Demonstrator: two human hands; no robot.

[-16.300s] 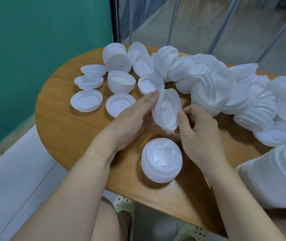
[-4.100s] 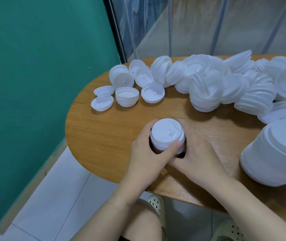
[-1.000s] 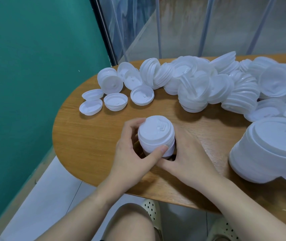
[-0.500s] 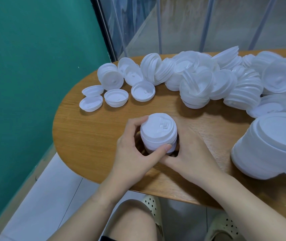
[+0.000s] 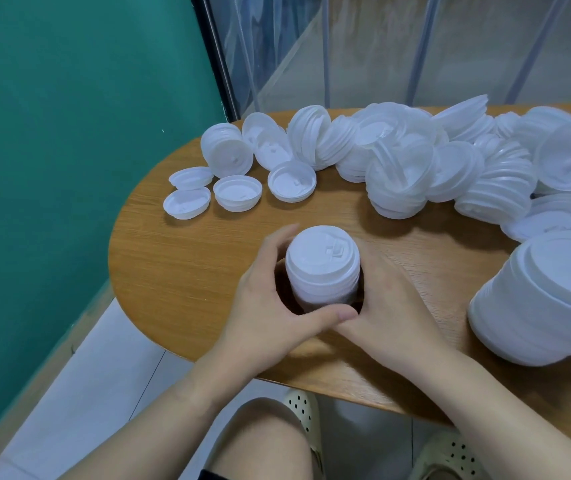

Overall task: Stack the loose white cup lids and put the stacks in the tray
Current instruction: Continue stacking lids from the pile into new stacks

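The stack (image 5: 322,265) of nested lids stands upright on the table (image 5: 180,271), near its front edge. The left hand (image 5: 270,313) curls round the stack's left side, thumb across the front at its base. The right hand (image 5: 391,306) cups the right side; its fingers are hidden behind the stack. Loose lids (image 5: 398,168) lie heaped along the far edge. A larger stack (image 5: 547,299) sits at right.
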